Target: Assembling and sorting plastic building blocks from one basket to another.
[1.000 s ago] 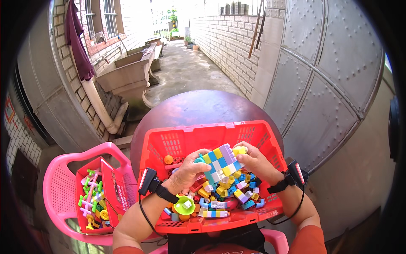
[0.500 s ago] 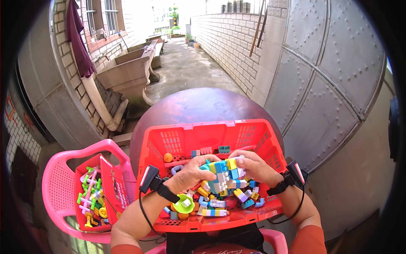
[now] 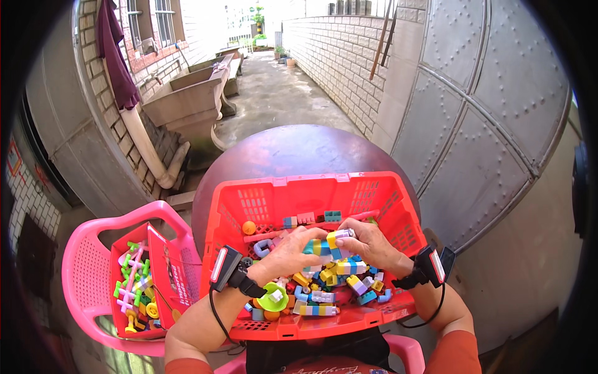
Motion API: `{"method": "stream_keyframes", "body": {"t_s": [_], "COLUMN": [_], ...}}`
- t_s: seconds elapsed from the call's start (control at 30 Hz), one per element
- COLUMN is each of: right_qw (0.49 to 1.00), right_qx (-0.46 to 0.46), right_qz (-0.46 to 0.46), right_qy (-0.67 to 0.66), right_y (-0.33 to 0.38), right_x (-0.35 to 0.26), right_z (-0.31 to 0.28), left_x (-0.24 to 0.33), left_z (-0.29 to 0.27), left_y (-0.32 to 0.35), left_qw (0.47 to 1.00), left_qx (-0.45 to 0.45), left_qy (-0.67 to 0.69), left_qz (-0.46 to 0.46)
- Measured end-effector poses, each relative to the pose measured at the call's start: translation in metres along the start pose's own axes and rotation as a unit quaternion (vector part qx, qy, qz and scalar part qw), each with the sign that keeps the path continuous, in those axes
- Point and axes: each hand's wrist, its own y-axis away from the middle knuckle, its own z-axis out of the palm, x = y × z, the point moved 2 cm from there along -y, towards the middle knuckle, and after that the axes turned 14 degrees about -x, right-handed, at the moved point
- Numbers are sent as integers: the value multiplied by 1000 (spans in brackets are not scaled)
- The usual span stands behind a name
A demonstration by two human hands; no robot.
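Note:
Over the red plastic basket (image 3: pixel 293 328), both my hands are closed on a block assembly (image 3: pixel 322 245) of teal, yellow, blue and white toy building blocks. My left hand (image 3: pixel 285 254) grips its left side, partly covering it. With thumb and fingers, my right hand (image 3: pixel 369 245) holds the right end, where yellow and pale lilac blocks show. Beneath them, many loose and joined blocks fill the basket, among them a white, yellow and blue bar (image 3: pixel 317 310) and a lime green dish-shaped piece (image 3: pixel 273 298). An orange ball (image 3: pixel 249 227) lies at the far left inside.
The basket stands on a round dark table (image 3: pixel 299 146). To the left, a pink plastic chair (image 3: pixel 84 249) carries a red box (image 3: pixel 134 335) of pipe-like toy pieces. A grey metal door (image 3: pixel 473 131) flanks the right; a stone sink (image 3: pixel 187 96) stands at far left. Devices with cables are strapped to both wrists.
The block assembly has been turned and tipped in my hands, showing less of its broad face. My left hand has shifted slightly over it, and my right fingers have moved to its end.

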Motion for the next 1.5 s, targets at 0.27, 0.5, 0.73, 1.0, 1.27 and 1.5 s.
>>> {"method": "stream_keyframes", "body": {"t_s": [0.27,0.5,0.73,1.0,1.27,1.5], "right_qw": [996,985,993,959,988,992], "right_qx": [-76,-143,-64,-134,116,-74], "right_qz": [-8,-11,-57,19,2,7], "right_qy": [-34,-94,80,-249,102,100], "right_y": [0,2,1,10,4,-7], "right_x": [-4,2,5,-7,12,-1], "right_z": [5,2,3,0,-25,24], "left_x": [-9,-6,-1,7,-26,-15], "left_z": [9,15,11,8,5,10], "left_y": [-10,-8,-6,-1,-12,-14], "left_qw": [980,962,977,930,986,956], "left_qx": [-120,-134,-106,-132,18,114], "left_qy": [154,233,185,332,165,266], "left_qz": [45,51,16,88,-35,53]}}
